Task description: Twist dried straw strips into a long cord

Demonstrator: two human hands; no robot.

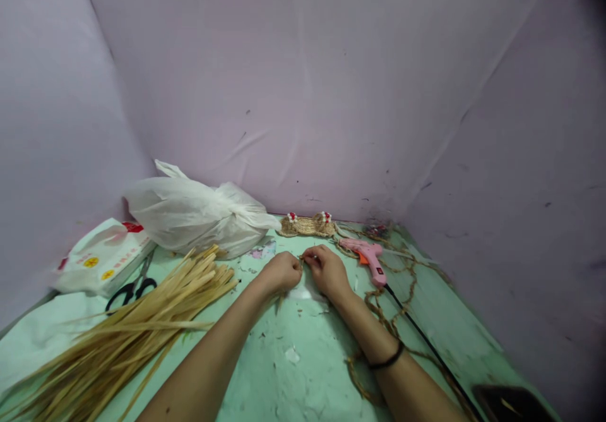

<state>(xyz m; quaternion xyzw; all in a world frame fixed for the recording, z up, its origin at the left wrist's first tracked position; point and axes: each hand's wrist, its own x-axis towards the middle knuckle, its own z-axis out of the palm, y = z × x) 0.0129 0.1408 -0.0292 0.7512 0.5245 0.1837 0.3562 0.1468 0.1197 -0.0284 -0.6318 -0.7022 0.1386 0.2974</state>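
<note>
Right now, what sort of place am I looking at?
Probably a small craft workspace, judging by the pink hot glue gun, the bundle of dried straw strips and the black-handled scissors.

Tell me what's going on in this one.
A person works with both bare hands over a green tabletop. The left hand and right hand nearly meet, fingers closed on a thin piece too small to make out. A pink glue gun lies to the right; a bundle of straw-colored strips and scissors lie to the left. Beyond the hands sits a beaded woven piece.
</note>
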